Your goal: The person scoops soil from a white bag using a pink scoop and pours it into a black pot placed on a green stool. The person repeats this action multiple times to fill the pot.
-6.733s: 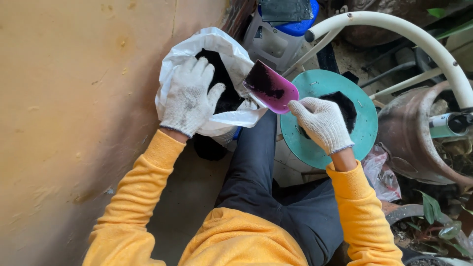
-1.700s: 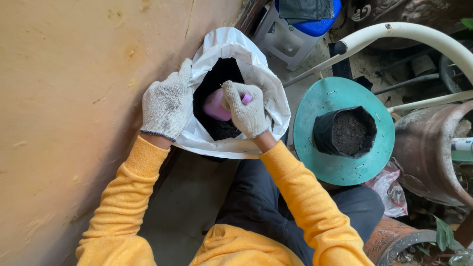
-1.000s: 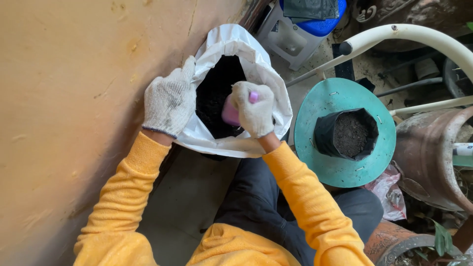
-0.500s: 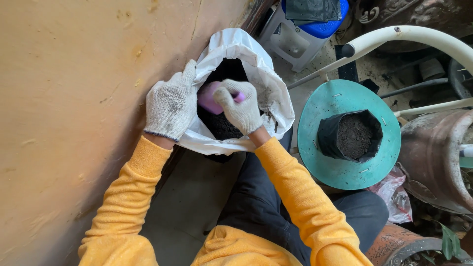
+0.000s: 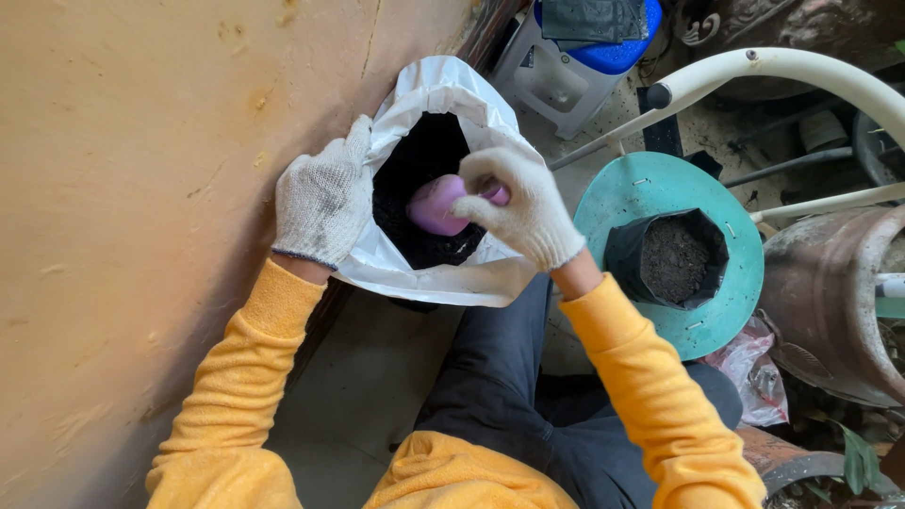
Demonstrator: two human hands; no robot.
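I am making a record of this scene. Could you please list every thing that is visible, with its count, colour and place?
sack: 1, white, against the wall, open, dark soil inside
scoop: 1, pink, inside the sack mouth
grow bag: 1, black, filled with soil, on the round stool
round stool: 1, teal, right of the sack
wall: 1, ochre, at left
curved tube: 1, white, upper right
left hand: 1, white glove, gripping the sack rim
right hand: 1, white glove, holding the scoop
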